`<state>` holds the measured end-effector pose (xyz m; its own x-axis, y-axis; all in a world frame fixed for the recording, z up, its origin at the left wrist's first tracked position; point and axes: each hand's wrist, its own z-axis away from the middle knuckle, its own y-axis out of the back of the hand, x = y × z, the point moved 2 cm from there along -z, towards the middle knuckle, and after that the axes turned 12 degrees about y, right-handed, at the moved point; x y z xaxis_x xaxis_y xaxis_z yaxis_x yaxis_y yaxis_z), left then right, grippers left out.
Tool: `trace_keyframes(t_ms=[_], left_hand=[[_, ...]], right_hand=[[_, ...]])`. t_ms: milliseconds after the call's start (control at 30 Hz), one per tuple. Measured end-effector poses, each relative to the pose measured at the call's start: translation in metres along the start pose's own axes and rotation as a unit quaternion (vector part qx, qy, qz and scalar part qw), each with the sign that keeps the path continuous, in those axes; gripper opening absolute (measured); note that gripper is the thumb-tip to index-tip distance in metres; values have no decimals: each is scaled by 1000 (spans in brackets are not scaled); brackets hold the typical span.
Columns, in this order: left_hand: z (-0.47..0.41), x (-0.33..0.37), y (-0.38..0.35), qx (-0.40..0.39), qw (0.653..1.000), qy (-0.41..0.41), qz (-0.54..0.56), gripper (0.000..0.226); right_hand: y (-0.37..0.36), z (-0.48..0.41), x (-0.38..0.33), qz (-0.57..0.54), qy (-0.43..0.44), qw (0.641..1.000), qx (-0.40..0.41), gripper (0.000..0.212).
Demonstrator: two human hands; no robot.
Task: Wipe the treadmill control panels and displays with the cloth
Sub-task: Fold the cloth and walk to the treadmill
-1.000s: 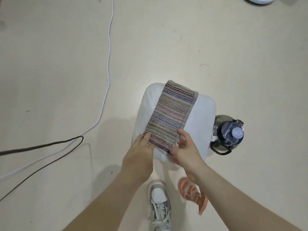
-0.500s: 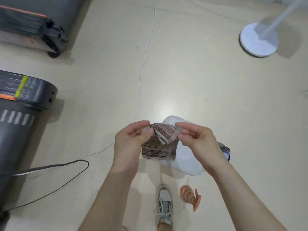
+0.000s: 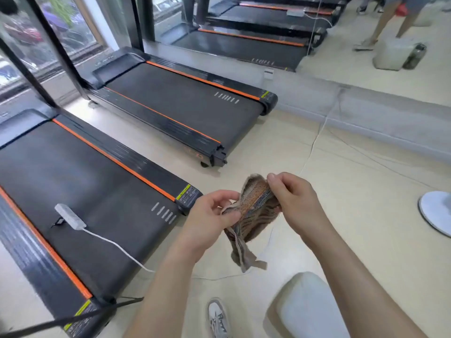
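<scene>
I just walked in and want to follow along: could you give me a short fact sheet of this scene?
cloth: striped, bunched, held up between both hands
left hand: pinches the cloth's left side
right hand: pinches its upper edge
near treadmill: left of the hands
far treadmill: beyond it, parallel
power strip: white, lying on the near treadmill's belt
control panels: not in view

The cloth (image 3: 253, 212) is coarse woven fabric, frayed at its hem. The belt (image 3: 73, 172) looks matt black and finely textured. The floor (image 3: 361, 181) is smooth with a faint sheen.
</scene>
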<state>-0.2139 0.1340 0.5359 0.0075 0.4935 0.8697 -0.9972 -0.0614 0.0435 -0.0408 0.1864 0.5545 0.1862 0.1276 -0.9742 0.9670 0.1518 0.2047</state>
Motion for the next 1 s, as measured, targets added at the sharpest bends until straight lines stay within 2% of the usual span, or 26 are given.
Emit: trace_keyframes(t_ms=[100,167,234,334,434,500,634,667,767,867,1001], left_hand=[[0,22,49,30,998,33,54,8],[-4,30,76,17,995,58,81,15],[-11,43,104,11,994,62,92,20],[-23,74,143,34,988,15,150,14],[-30,111,180,68,982,-30,171,9],[-34,136,200,73,983,-51,160,12],[-56,178,229,73,986,-80,129,16],[-64,186,234,71,985,-89,129,18],[-94,217,242,87,986,-117,78,21],[-142,247,245,124,978,-147,-79,16],[-222,281,246,104,987,-70,-100,36]], right_hand=[[-39,-34,-35,-71,-37,997,-18,42],[-69,-56,-51,-124,-90,986,-58,36],[-102,-81,-63,-105,-110,980,-125,32],[-134,-108,-79,-52,-75,969,-230,17],[-152,-129,-101,-36,-16,930,-365,35],[-162,-147,-118,-15,13,902,-432,33],[-163,-209,-140,221,129,885,-390,23],[-161,-224,-145,241,135,886,-372,20],[-158,-267,-159,177,146,922,-311,16],[-160,-322,-165,107,184,951,-225,8],[-158,-422,-164,-92,146,970,-170,7]])
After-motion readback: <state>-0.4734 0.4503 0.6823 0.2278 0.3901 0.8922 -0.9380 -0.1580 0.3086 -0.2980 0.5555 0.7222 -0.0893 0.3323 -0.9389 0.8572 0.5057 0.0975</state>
